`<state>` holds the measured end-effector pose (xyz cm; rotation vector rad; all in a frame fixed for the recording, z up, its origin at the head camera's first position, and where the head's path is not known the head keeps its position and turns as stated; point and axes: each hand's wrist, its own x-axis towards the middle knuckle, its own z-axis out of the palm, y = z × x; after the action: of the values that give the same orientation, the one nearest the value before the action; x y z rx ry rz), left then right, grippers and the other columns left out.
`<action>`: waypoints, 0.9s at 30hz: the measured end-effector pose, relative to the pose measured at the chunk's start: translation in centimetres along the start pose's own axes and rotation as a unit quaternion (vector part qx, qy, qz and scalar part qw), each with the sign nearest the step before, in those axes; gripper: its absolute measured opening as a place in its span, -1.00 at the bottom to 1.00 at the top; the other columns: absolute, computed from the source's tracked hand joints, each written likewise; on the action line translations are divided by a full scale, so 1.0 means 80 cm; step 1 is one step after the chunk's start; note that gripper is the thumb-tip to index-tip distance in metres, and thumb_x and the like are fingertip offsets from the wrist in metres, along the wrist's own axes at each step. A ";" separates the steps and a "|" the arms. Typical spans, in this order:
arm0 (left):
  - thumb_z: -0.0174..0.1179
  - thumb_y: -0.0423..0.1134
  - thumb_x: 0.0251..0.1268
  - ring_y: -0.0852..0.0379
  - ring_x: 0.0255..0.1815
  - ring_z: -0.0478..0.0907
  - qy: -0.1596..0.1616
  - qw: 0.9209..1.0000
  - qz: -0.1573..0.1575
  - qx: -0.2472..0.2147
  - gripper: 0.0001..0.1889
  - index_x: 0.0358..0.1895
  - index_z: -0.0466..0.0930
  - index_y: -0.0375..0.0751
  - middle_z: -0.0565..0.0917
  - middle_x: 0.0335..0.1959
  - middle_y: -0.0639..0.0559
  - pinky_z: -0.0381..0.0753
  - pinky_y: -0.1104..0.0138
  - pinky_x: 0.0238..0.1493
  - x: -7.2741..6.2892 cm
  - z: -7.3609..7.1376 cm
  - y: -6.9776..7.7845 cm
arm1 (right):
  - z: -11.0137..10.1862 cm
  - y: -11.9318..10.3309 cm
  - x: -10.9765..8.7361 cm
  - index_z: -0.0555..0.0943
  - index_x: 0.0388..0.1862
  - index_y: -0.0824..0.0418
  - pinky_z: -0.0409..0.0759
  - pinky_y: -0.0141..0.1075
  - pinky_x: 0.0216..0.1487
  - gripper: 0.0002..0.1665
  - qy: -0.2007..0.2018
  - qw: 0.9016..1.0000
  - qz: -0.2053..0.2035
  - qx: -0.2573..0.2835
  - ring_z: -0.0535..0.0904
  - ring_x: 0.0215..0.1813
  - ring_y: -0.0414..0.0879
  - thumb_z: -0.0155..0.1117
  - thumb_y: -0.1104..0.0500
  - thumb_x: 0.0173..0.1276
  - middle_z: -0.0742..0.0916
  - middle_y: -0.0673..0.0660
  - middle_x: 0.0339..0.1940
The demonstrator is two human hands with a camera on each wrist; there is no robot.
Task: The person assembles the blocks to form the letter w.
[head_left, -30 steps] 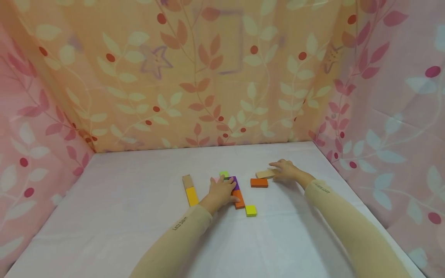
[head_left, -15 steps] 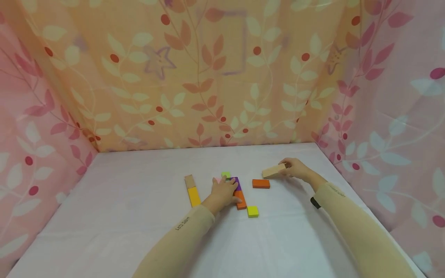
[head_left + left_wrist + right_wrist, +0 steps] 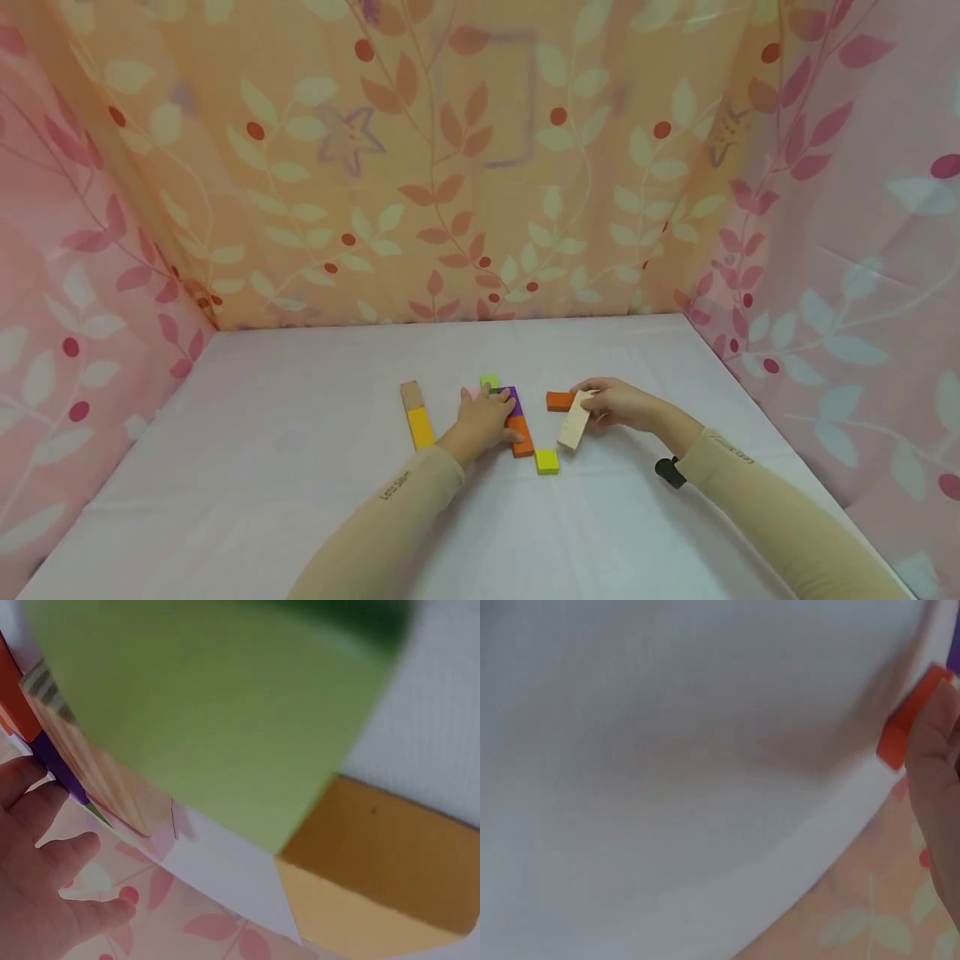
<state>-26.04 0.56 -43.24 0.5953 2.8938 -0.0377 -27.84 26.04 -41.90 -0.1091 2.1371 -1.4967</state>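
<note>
My right hand [image 3: 626, 404] pinches a pale wooden block [image 3: 574, 422], holding it tilted close in front of an orange block [image 3: 558, 402]. With fingers spread, my left hand [image 3: 486, 421] rests over a group of blocks. A purple block [image 3: 513, 398] and an orange-red block [image 3: 521, 439] lie end to end along its right side. Beyond the fingertips show a light green block [image 3: 489, 381] and a bit of a pink block [image 3: 471, 391]. The left wrist view also shows a striped wooden block [image 3: 97, 769] near the fingers; the palm hides the middle of the group.
Left of the left hand, a tan block [image 3: 412, 393] and a yellow-orange block [image 3: 422, 427] form a strip. A small yellow block [image 3: 547, 461] lies in front. A blurred green surface [image 3: 217, 712] fills much of the left wrist view. Patterned curtains [image 3: 450, 167] enclose the white table [image 3: 262, 467].
My right hand has taken hold of the pale wooden block, lifted it from behind the orange block and brought it nearer, turning it. The left hand stays on the group.
</note>
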 end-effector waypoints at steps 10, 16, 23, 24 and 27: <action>0.17 0.33 0.16 -0.06 0.51 0.10 0.008 1.000 0.000 0.000 -0.23 0.40 0.39 0.05 0.34 0.44 0.14 0.04 -0.19 0.39 -0.002 0.002 0.002 | 0.022 0.003 0.022 0.40 0.33 0.42 0.50 -0.35 -0.40 -0.52 0.020 0.996 0.033 -0.083 0.49 -0.38 -0.08 0.03 0.31 0.47 0.61 0.15 -0.21; 0.16 0.33 0.16 -0.07 0.50 0.10 0.011 1.000 0.005 0.002 -0.23 0.41 0.38 0.05 0.33 0.44 0.15 0.04 -0.20 0.39 0.000 0.004 0.002 | 0.029 0.002 0.027 0.39 0.35 0.39 0.54 -0.10 -0.02 -0.37 0.068 0.972 0.011 -0.224 0.47 -0.06 0.06 0.27 0.20 0.36 0.52 0.36 0.14; 0.14 0.34 0.17 -0.06 0.51 0.08 0.009 1.000 0.005 0.007 -0.22 0.42 0.37 0.05 0.31 0.45 0.15 0.03 -0.20 0.39 0.001 0.002 0.001 | 0.042 0.000 0.023 0.45 0.24 0.40 0.48 0.06 0.12 -0.29 0.097 0.942 0.001 -0.322 0.44 0.00 0.13 0.47 0.09 0.21 0.49 0.40 0.12; 0.13 0.35 0.18 -0.06 0.51 0.08 0.007 1.000 0.005 0.007 -0.22 0.42 0.36 0.05 0.31 0.45 0.15 0.03 -0.20 0.39 0.001 0.002 0.001 | 0.044 0.000 0.023 0.46 0.24 0.40 0.48 0.06 0.12 -0.29 0.099 0.942 0.000 -0.321 0.44 0.01 0.12 0.47 0.09 0.20 0.50 0.40 0.12; 0.13 0.35 0.18 -0.06 0.52 0.07 0.005 1.000 0.005 0.004 -0.22 0.42 0.36 0.06 0.30 0.46 0.15 0.02 -0.20 0.40 0.001 0.001 0.000 | 0.048 -0.001 0.020 0.46 0.24 0.40 0.46 0.07 0.16 -0.28 0.099 0.943 -0.004 -0.318 0.45 0.02 0.12 0.48 0.08 0.19 0.50 0.39 0.12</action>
<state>-26.10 0.57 -43.29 0.6120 2.9024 -0.0435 -27.52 22.17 -43.37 -0.2002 2.7119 -0.7906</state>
